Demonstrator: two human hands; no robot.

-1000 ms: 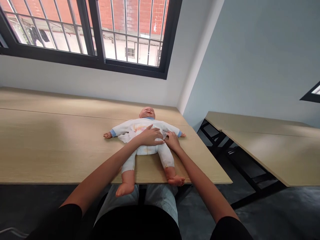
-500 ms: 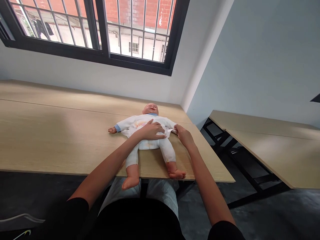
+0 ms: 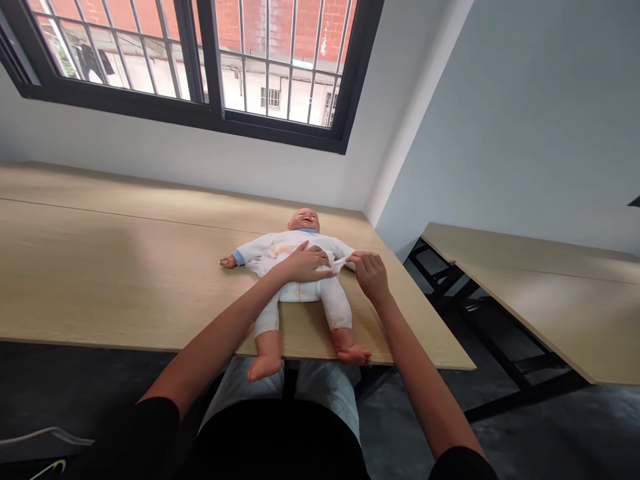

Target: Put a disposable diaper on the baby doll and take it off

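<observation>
Mid-frame, the left hand [image 3: 307, 264] is resting spread on a white-clothed baby doll [image 3: 300, 292]. The right hand [image 3: 369, 270] is pinching white fabric [image 3: 340, 264].

In front of me, the light wood-grain counter [image 3: 125, 287] extends to my left, with a straight seam [image 3: 100, 212] running lengthwise. Its far edge adjoins the white wall [image 3: 175, 153]. Above, a dark-framed sliding window [image 3: 216, 73] carries metal bars [image 3: 292, 65]; red brick [image 3: 280, 30] and a pale facade [image 3: 255, 87] are visible outside. To my right, a blue-grey wall [image 3: 525, 113] meets the window side at a corner. A second table [image 3: 545, 307] stands apart on black supports [image 3: 530, 393]. The floor [image 3: 575, 433] is dark grey. Daylight leaves a soft sheen on both tabletops.
</observation>
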